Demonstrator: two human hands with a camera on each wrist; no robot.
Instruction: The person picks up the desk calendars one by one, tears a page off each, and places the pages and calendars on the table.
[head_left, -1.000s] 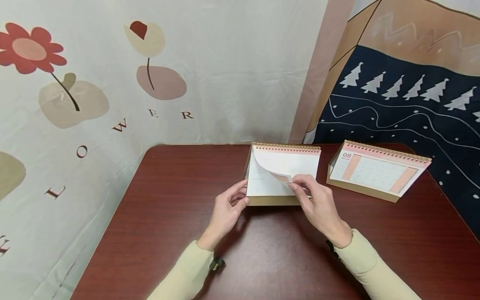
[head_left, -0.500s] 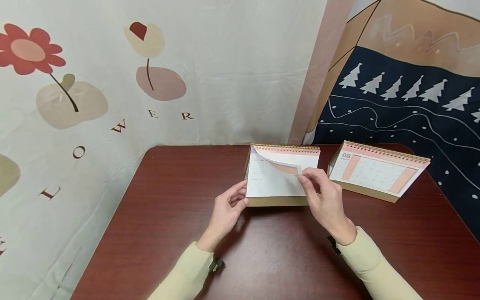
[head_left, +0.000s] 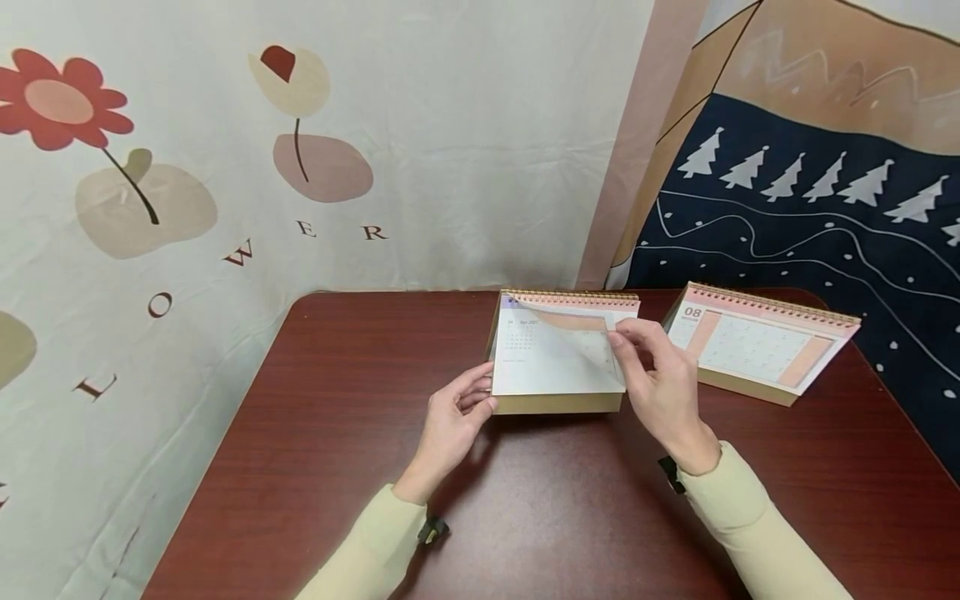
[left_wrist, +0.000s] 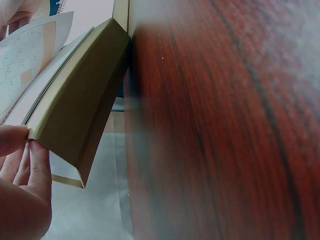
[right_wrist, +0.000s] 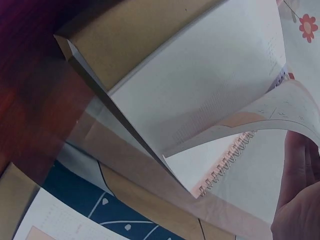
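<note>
A spiral-bound desk calendar stands tent-like on its brown card base near the back of the table. My left hand holds its lower left corner, thumb at the front and fingers at the side; in the left wrist view the thumb presses on the corner of the base. Between thumb and fingertips my right hand pinches the lower right corner of a lifted page. That page curls up toward the binding, and a printed April sheet shows below it. In the right wrist view the curled page arches over the rings.
A second desk calendar, showing 08, stands at the right, partly behind my right hand. Dark red wood makes up the tabletop. A printed cloth hangs along the back.
My right hand has moved up and to the right with the page corner, lifting the page higher. More of the April sheet is uncovered. My left hand has kept its hold.
</note>
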